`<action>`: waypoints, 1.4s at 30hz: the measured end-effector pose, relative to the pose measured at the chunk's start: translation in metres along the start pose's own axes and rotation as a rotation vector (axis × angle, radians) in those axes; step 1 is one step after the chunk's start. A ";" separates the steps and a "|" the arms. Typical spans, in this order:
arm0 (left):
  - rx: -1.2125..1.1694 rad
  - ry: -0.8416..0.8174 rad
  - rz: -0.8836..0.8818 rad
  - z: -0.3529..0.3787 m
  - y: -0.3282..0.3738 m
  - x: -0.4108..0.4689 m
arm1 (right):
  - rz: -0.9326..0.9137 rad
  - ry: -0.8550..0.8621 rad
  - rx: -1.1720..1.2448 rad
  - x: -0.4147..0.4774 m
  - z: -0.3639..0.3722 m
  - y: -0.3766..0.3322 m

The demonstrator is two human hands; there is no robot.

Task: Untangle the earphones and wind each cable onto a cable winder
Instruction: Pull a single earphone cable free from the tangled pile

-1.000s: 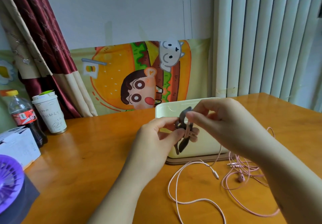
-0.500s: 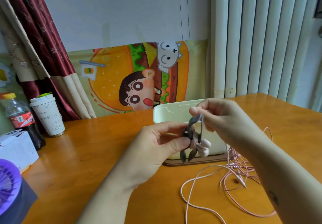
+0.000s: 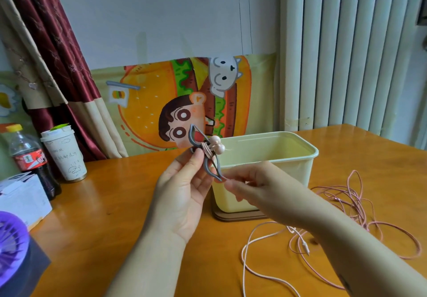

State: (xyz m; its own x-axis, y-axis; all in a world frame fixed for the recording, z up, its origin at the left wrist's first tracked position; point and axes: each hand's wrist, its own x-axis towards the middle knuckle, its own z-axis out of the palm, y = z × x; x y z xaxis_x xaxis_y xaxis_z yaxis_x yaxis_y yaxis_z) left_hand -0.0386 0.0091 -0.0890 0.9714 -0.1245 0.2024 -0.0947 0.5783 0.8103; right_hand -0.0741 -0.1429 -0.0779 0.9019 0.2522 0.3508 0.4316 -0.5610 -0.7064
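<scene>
A grey cable winder point(image 3: 203, 158) was held up above the table's middle, in front of a cream tub point(image 3: 288, 165), with several turns of pink cable wound round its waist and two pink earbuds point(image 3: 217, 144) sticking out just beside the turns. The left hand point(image 3: 184, 192) gripped the winder at its middle, palm to the camera, the thumb pressed on the near side and the fingers curled behind. The right hand point(image 3: 251, 188) met the winder's lower tip, thumb and forefinger pinched together against it; blur hid whether they nipped the cable or the winder itself.

To the right of the tub a loose pink cable point(image 3: 351, 204) lay in tangled loops on the orange wooden table point(image 3: 104, 216). A paler cable point(image 3: 256, 241) curved across the wood nearer the camera and passed under the right forearm, a small plug point(image 3: 305, 246) at one end.

At the table's left edge stood a paper cup point(image 3: 65, 158) with a lid and a cola bottle point(image 3: 30, 158) with a yellow cap, near each other. In front of them sat a white carton point(image 3: 23, 197) and a purple fan point(image 3: 12, 248). Behind the table hung a cartoon hamburger poster point(image 3: 161, 98), a red and beige curtain point(image 3: 60, 61) and pale vertical blinds point(image 3: 346, 49).
</scene>
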 end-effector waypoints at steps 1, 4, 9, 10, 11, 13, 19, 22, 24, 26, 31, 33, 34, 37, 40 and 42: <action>0.053 0.033 0.006 0.000 0.000 0.002 | -0.016 -0.011 -0.062 -0.001 0.000 -0.002; 0.251 0.079 0.125 -0.001 -0.005 0.000 | 0.002 -0.006 -0.173 -0.004 -0.003 -0.007; 0.652 0.038 0.293 -0.001 -0.009 -0.003 | 0.028 0.092 -0.238 -0.009 -0.018 -0.016; 0.760 0.019 0.323 0.000 -0.010 -0.004 | 0.020 0.119 -0.253 -0.010 -0.022 -0.017; 0.839 -0.001 0.343 0.000 -0.011 -0.005 | 0.003 0.149 -0.263 -0.010 -0.025 -0.017; 0.898 -0.057 0.332 0.001 -0.013 -0.007 | -0.039 0.227 -0.239 -0.010 -0.032 -0.017; 0.885 -0.245 0.184 0.003 -0.014 -0.009 | -0.015 0.369 0.020 -0.009 -0.044 -0.004; 0.849 -0.276 0.141 0.002 -0.014 -0.008 | -0.002 0.389 0.087 -0.007 -0.045 0.001; 0.829 -0.304 0.120 0.000 -0.013 -0.008 | -0.010 0.391 0.113 -0.006 -0.044 0.003; 0.810 -0.320 0.125 -0.001 -0.011 -0.007 | -0.019 0.399 0.125 -0.005 -0.044 0.003; 0.826 -0.379 0.122 -0.001 -0.004 -0.007 | -0.062 0.480 0.034 -0.003 -0.039 0.004; 0.829 -0.392 0.128 0.001 -0.001 -0.009 | -0.072 0.488 -0.007 -0.001 -0.034 0.005; 0.813 -0.402 0.128 0.001 0.000 -0.009 | -0.074 0.480 0.000 0.000 -0.033 0.006; 0.674 -0.429 0.073 0.002 -0.001 -0.010 | -0.028 0.398 0.124 0.001 -0.031 0.008; 0.413 -0.416 -0.004 0.006 0.000 -0.015 | 0.088 0.279 0.243 0.001 -0.025 0.012; 0.280 -0.351 -0.055 0.011 -0.003 -0.008 | 0.128 0.213 0.268 0.002 -0.016 0.012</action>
State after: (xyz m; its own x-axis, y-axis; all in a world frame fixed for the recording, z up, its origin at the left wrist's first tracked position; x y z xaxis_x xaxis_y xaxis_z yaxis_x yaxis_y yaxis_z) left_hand -0.0482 -0.0012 -0.0871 0.8482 -0.4430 0.2902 -0.1473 0.3290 0.9328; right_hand -0.0680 -0.1616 -0.0756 0.9369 0.0078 0.3494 0.3307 -0.3436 -0.8790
